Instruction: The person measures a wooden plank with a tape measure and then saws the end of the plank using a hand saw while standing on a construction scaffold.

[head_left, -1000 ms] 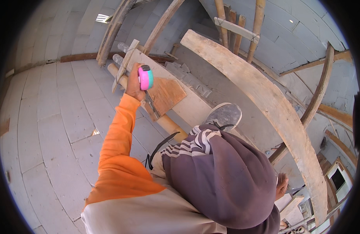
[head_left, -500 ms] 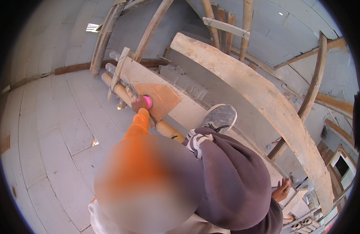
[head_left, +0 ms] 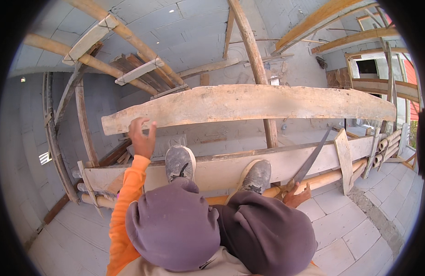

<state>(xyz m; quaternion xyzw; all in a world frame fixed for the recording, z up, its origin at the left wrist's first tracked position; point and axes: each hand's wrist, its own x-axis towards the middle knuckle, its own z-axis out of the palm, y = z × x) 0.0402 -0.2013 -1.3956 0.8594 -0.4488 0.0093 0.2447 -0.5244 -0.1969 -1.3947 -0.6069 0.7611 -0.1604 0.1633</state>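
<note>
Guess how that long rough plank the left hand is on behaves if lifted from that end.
The plank looks thick and long, so probably heavy and stiff, little sag. Held only by the left hand near one end, the far end would likely drop or swing. Its rough, crusted face should grip well, though splinters seem possible.

Left hand (head_left: 141, 138) reaches forward, fingers spread; right hand (head_left: 295, 195) low beside the knee, fingers closed

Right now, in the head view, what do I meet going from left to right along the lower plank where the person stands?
Left hand on the upper plank → left shoe → right shoe → right hand holding the handsaw.
</note>
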